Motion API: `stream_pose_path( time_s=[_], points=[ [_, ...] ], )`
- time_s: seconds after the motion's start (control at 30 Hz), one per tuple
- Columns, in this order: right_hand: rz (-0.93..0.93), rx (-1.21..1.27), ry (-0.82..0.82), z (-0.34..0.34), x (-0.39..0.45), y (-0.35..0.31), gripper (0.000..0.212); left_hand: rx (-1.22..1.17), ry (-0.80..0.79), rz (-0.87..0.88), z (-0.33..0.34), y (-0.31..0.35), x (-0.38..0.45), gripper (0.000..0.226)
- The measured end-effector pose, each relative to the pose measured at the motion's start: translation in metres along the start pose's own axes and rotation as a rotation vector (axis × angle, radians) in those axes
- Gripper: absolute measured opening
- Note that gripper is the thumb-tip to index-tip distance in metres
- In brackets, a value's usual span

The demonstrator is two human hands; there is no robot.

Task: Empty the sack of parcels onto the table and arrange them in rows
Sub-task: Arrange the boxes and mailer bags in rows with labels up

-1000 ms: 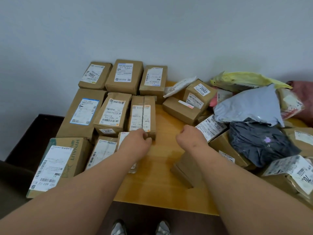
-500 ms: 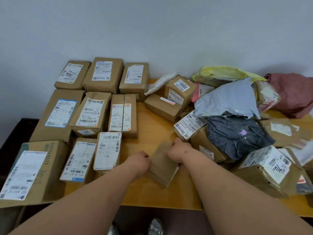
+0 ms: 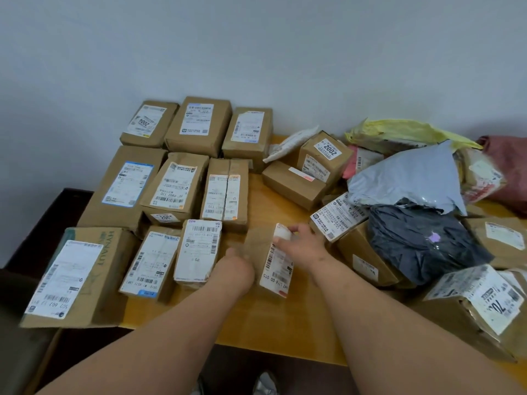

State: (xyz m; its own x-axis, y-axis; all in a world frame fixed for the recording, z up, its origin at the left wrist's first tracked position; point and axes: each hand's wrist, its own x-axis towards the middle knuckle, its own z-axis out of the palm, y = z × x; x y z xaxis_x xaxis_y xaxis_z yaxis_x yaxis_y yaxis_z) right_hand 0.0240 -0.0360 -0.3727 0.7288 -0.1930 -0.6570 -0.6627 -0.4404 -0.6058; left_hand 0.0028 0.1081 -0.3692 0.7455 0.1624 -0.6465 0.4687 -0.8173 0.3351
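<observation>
Both my hands hold a small brown cardboard parcel (image 3: 275,260) with a white barcode label, tilted up just above the wooden table (image 3: 285,332). My left hand (image 3: 235,267) grips its left edge and my right hand (image 3: 302,246) grips its top right corner. To the left, brown boxes lie in three rows, the nearest row ending at a labelled box (image 3: 198,249) beside the held parcel. On the right lies a loose heap with a grey mailer bag (image 3: 407,178), a dark bag (image 3: 422,240) and a yellow bag (image 3: 405,132).
A large box (image 3: 74,277) overhangs the table's near left corner. A labelled box (image 3: 482,309) sits at the near right edge. A pink sack (image 3: 510,166) lies far right against the wall. My shoes (image 3: 265,384) show below the table's front edge.
My left hand left the arranged boxes and joined my right on the small parcel. Together they turned it over, so its white label now faces up, and moved it toward the nearest row.
</observation>
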Motion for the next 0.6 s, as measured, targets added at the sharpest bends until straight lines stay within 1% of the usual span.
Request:
stream_pose_path(
  time_s=[0.03,0.07,0.1,0.13,0.2,0.23,0.27,0.33,0.43,0.5,0.57,0.6],
  points=[
    [0.002,0.004,-0.036,0.003,-0.002,-0.002,0.049,0.114,-0.021,0.072,-0.003,0.001,-0.001,0.043],
    [-0.008,0.003,-0.065,0.006,-0.002,-0.003,0.050,0.279,-0.054,0.141,-0.008,0.005,-0.006,0.042],
    [-0.013,-0.031,-0.095,0.009,-0.003,-0.006,0.050,0.283,-0.058,0.147,-0.013,0.007,-0.012,0.039],
    [-0.022,-0.064,-0.115,0.014,-0.003,-0.008,0.052,0.332,-0.011,0.170,-0.016,0.006,-0.007,0.036],
    [-0.035,-0.063,-0.125,0.024,-0.004,-0.013,0.057,0.340,0.113,0.227,-0.026,0.001,-0.002,0.026],
    [-0.032,-0.055,-0.131,0.028,-0.004,-0.015,0.058,0.336,0.175,0.225,-0.029,-0.004,0.001,0.024],
    [-0.031,-0.050,-0.135,0.033,-0.002,-0.017,0.059,0.354,0.233,0.248,-0.032,-0.008,0.004,0.026],
    [-0.012,-0.014,-0.155,0.041,0.001,-0.019,0.060,0.443,0.278,0.269,-0.039,-0.016,0.004,0.034],
    [0.053,0.096,-0.209,0.052,0.006,-0.020,0.065,0.394,0.259,0.263,-0.041,-0.024,0.006,0.044],
    [0.052,0.101,-0.236,0.055,0.010,-0.021,0.065,0.352,0.237,0.257,-0.039,-0.025,0.007,0.046],
    [0.029,0.047,-0.217,0.050,0.010,-0.023,0.057,0.320,0.257,0.270,-0.040,-0.022,0.006,0.045],
    [0.010,0.024,-0.172,0.043,0.011,-0.023,0.052,0.302,0.262,0.271,-0.041,-0.020,0.007,0.044]
  ],
)
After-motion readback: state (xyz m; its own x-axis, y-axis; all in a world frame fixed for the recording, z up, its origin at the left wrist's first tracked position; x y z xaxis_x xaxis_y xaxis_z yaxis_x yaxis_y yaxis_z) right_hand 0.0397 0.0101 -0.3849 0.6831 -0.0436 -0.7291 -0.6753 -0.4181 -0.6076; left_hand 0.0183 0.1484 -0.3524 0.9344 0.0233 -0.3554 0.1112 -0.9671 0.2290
